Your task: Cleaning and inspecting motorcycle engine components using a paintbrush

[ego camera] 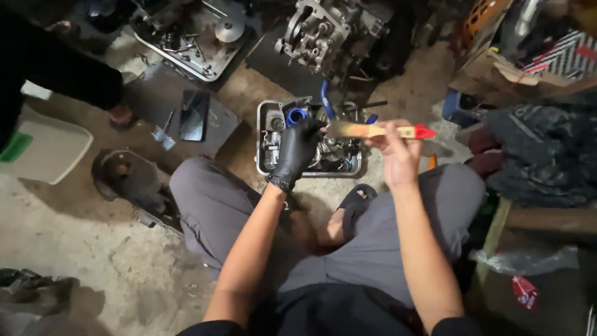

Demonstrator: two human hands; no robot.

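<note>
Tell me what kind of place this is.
Likely a small engine or motorcycle repair workshop, worked on the floor. An engine block sits on the dirt floor, a metal tray holds oily parts, and the gloved left hand and bare right hand work there with a paintbrush.

The left hand (297, 149) wore a black glove ending at the wrist; the right hand (398, 155) was bare. Grey trousers, dark sandal, black sleeves.

We cannot make out the parts in the metal tray (262, 140) (gloved left hand (297, 149) covers them); the engine (323, 31) at twelve o'clock is cropped.
</note>
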